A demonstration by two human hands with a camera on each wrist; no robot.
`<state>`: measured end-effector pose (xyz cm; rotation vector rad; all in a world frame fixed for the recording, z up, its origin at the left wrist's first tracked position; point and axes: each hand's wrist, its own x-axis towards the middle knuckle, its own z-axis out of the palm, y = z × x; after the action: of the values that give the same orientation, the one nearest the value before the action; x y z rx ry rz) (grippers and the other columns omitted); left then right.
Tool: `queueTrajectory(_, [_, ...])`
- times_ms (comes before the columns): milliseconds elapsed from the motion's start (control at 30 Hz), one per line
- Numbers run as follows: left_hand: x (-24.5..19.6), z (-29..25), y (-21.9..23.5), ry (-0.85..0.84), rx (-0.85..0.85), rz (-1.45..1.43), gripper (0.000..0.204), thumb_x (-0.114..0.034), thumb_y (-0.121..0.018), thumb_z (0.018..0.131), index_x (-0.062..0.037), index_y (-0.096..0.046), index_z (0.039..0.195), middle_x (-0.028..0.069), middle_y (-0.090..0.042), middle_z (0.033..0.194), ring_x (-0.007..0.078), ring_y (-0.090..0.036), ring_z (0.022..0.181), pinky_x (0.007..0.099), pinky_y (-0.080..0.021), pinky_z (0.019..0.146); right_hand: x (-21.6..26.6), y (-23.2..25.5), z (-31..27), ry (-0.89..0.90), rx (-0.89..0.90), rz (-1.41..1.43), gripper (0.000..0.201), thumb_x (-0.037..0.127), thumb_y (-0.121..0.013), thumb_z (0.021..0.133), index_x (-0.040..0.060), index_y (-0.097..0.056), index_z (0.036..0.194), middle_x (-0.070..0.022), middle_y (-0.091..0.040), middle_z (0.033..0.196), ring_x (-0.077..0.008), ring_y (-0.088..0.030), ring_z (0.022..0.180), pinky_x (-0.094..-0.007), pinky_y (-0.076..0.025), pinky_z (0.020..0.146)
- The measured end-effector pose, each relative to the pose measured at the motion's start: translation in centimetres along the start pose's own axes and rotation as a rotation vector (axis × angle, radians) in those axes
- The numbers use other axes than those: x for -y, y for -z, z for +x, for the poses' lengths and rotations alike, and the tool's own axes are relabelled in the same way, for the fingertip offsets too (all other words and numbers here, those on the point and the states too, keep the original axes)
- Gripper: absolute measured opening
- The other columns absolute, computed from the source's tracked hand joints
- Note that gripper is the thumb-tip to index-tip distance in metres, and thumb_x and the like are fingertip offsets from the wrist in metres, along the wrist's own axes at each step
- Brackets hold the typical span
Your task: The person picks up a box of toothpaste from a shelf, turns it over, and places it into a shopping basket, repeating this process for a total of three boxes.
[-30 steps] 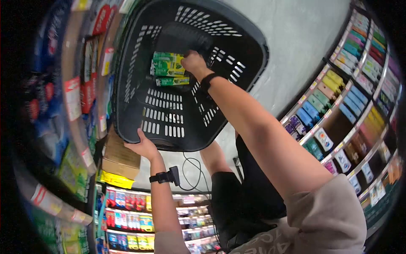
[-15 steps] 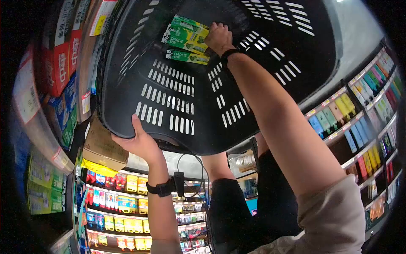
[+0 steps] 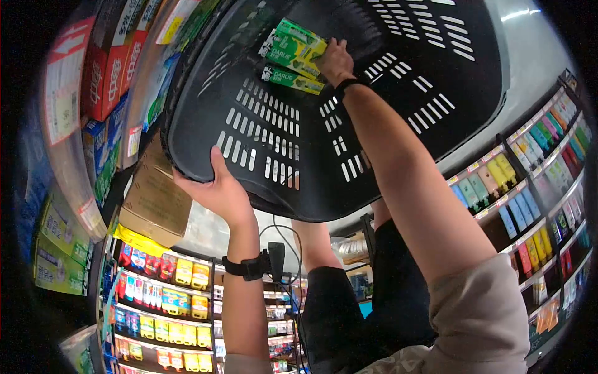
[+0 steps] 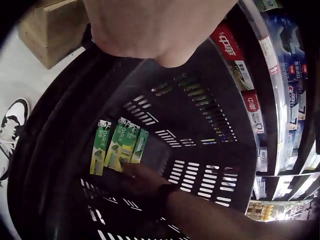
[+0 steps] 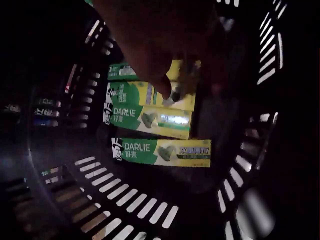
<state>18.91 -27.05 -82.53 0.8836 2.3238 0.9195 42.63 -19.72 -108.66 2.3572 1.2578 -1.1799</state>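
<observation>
My left hand (image 3: pixel 221 190) grips the near rim of a black plastic shopping basket (image 3: pixel 196 134), thumb inside and fingers underneath. In the head view the basket tilts so that its inside faces me. Several green-and-yellow Darlie toothpaste boxes (image 3: pixel 293 51) lie side by side on its bottom. My right hand (image 3: pixel 336 61) reaches in and pinches the end of an upper box (image 5: pixel 187 92), its thumb on the printed face; some fingertips are in shadow. A single toothpaste box (image 5: pixel 160 152) lies a little apart from the others, nearer the slotted wall.
Shelves of toothpaste cartons (image 3: pixel 115 78) stand close on the left. A cardboard box (image 3: pixel 156 199) sits below the basket's left corner. Bottle shelves (image 3: pixel 523 206) line the right side, and more stocked shelves (image 3: pixel 165 302) stand below. A cable (image 3: pixel 299 262) hangs beside my left wrist.
The basket came closer and fills more of the head view, its slotted right wall more exposed. My right hand stays at the ends of the toothpaste boxes, my left hand on the rim.
</observation>
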Motion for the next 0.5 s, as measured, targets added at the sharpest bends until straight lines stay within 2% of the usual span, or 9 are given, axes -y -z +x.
queueTrajectory(133, [-0.9, 0.0, -0.2, 0.003, -0.003, 0.115, 0.072, -0.015, -0.08, 0.09, 0.0114, -0.039, 0.142, 0.0262, -0.055, 0.138, 0.0284, -0.059, 0.118, 0.0376, -0.046, 0.105, -0.8, 2.2, 1.9, 0.031, 0.134, -0.22, 0.058, 0.036, -0.074, 0.089, 0.0068, -0.059, 0.137, -0.0194, -0.055, 0.134, -0.0365, -0.064, 0.119, -0.0475, -0.056, 0.096])
queueTrajectory(167, [-1.2, 0.1, -0.1, 0.012, -0.005, 0.152, 0.072, -0.015, -0.08, 0.09, 0.0112, -0.039, 0.143, 0.0262, -0.054, 0.139, 0.0285, -0.059, 0.118, 0.0377, -0.046, 0.106, -0.8, 3.3, 2.0, 0.025, 0.189, -0.247, 0.052, 0.036, -0.071, 0.09, 0.0065, -0.064, 0.132, -0.0198, -0.058, 0.133, -0.0367, -0.064, 0.12, -0.0461, -0.056, 0.098])
queueTrajectory(267, [-0.9, 0.1, -0.2, 0.011, -0.015, 0.059, 0.072, -0.016, -0.08, 0.089, 0.0107, -0.039, 0.143, 0.0261, -0.055, 0.138, 0.0289, -0.059, 0.118, 0.0379, -0.045, 0.106, -0.1, 4.8, 1.6, 0.012, 0.232, -0.242, 0.049, 0.027, -0.068, 0.09, 0.006, -0.064, 0.134, -0.0219, -0.06, 0.138, -0.0367, -0.058, 0.13, -0.0435, -0.049, 0.107])
queueTrajectory(300, [-0.7, 0.1, -0.1, 0.017, -0.024, 0.087, 0.073, -0.016, -0.08, 0.089, 0.0108, -0.039, 0.143, 0.026, -0.056, 0.137, 0.0291, -0.059, 0.118, 0.0378, -0.045, 0.106, -0.5, 4.8, 2.0, 0.003, 0.298, -0.181, 0.063, 0.032, -0.074, 0.085, 0.0051, -0.058, 0.139, -0.0218, -0.059, 0.14, -0.035, -0.058, 0.13, -0.043, -0.048, 0.108])
queueTrajectory(400, [-0.9, 0.0, -0.1, 0.032, -0.019, 0.046, 0.07, -0.015, -0.079, 0.09, 0.0112, -0.04, 0.142, 0.0263, -0.056, 0.136, 0.0294, -0.059, 0.118, 0.0382, -0.045, 0.106, -0.9, 3.1, 1.7, -0.035, 0.189, -0.013, 0.073, 0.035, -0.08, 0.082, 0.0022, -0.051, 0.14, -0.0213, -0.06, 0.138, -0.0326, -0.061, 0.127, -0.0437, -0.053, 0.104])
queueTrajectory(433, [-0.8, -0.1, 0.0, 0.019, -0.005, 0.061, 0.07, -0.015, -0.079, 0.09, 0.0114, -0.041, 0.141, 0.0265, -0.056, 0.136, 0.0297, -0.059, 0.118, 0.0384, -0.045, 0.106, -1.0, 2.4, 1.6, -0.046, 0.156, 0.021, 0.086, 0.036, -0.084, 0.077, -0.0007, -0.043, 0.143, -0.0211, -0.061, 0.136, -0.0348, -0.06, 0.128, -0.0427, -0.051, 0.106])
queueTrajectory(500, [-0.7, 0.2, 0.2, -0.014, 0.012, 0.081, 0.069, -0.015, -0.079, 0.09, 0.0119, -0.041, 0.141, 0.0269, -0.056, 0.136, 0.0302, -0.059, 0.118, 0.0389, -0.045, 0.106, -1.8, 1.6, 0.8, 0.019, 0.219, 0.034, 0.087, 0.041, -0.085, 0.075, 0.0007, -0.047, 0.142, -0.0207, -0.06, 0.137, -0.0343, -0.059, 0.13, -0.0427, -0.049, 0.108])
